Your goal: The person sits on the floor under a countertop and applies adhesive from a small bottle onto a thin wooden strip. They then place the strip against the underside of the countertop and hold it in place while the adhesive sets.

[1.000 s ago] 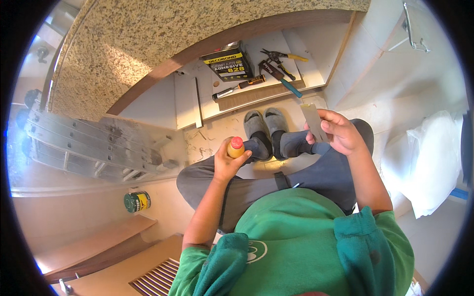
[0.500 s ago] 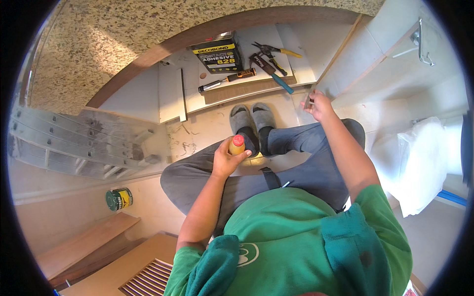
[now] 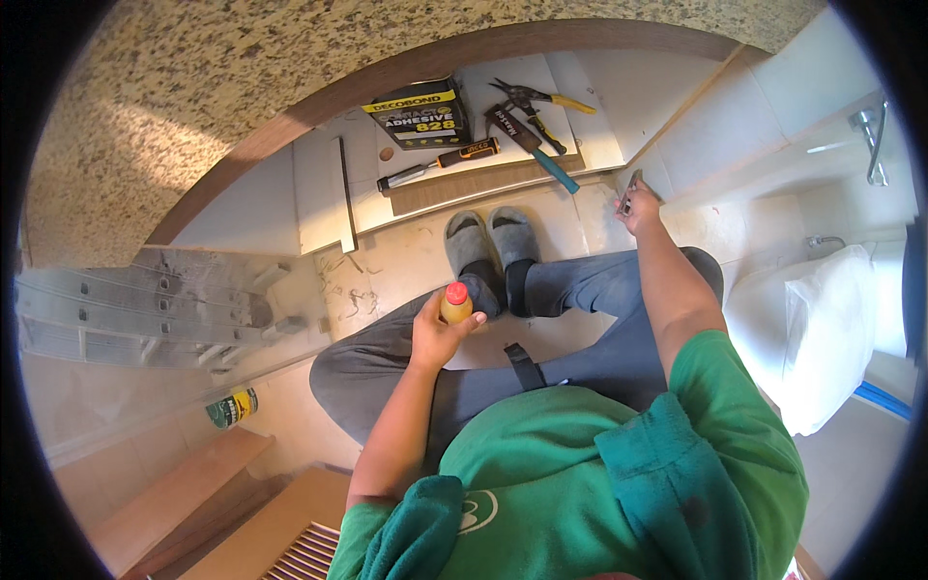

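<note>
My left hand (image 3: 438,333) is wrapped around a small yellow bottle (image 3: 455,304) with a red cap, held upright above my crossed legs. Out to the right, my right hand (image 3: 640,211) pinches a small flat metal piece (image 3: 629,192) near the cabinet's front corner. Its exact kind is hard to make out. Beyond my feet, on the cabinet floor, lie a chisel (image 3: 440,163) with an orange and black handle, a tool with a teal grip (image 3: 531,148), and snips (image 3: 537,104) with yellow and black handles. Neither hand touches these.
A black and yellow adhesive can (image 3: 418,116) stands in the cabinet beside a narrow strip (image 3: 343,193). Overhead curves a speckled countertop (image 3: 222,106). A ladder (image 3: 126,314) lies left, with a small green can (image 3: 232,408) and boards (image 3: 184,498). White plastic (image 3: 829,338) hangs at right.
My right hand has shifted slightly right with the metal piece, which is now tilted more upright. The left hand with the bottle has dropped a little toward me. The view has tilted slightly.
</note>
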### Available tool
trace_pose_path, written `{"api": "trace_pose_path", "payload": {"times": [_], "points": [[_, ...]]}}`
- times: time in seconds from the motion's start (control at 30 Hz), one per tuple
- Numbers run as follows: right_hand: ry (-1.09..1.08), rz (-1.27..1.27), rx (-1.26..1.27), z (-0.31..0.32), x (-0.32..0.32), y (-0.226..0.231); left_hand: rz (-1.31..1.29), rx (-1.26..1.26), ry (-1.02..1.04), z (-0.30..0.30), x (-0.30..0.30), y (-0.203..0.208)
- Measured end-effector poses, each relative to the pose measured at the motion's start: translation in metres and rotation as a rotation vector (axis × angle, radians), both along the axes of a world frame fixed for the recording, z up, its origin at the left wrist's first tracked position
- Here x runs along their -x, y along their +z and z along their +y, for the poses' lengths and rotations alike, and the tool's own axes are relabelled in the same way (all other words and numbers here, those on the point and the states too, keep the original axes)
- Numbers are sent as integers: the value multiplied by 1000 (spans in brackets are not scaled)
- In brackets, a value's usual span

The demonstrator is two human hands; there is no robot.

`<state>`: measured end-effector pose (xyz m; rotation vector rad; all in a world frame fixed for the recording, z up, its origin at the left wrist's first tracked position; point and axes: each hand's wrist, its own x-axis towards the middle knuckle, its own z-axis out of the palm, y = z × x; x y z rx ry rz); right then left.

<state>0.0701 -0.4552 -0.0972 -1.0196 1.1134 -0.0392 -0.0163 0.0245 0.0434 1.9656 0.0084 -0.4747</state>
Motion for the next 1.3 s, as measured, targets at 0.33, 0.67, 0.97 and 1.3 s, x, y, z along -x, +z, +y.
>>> {"api": "trace_pose_path", "payload": {"times": [0.33, 0.67, 0.97, 1.3], "points": [[42, 39, 94, -3, -16, -7, 87, 35, 22, 3, -6, -4], [-29, 24, 65, -7, -24, -18, 105, 82, 30, 8, -5, -18], [-46, -63, 47, 6, -30, -17, 112, 45, 17, 2, -5, -8], [-30, -46, -46, 13, -20, -23, 115, 84, 31, 3, -5, -16]]}}
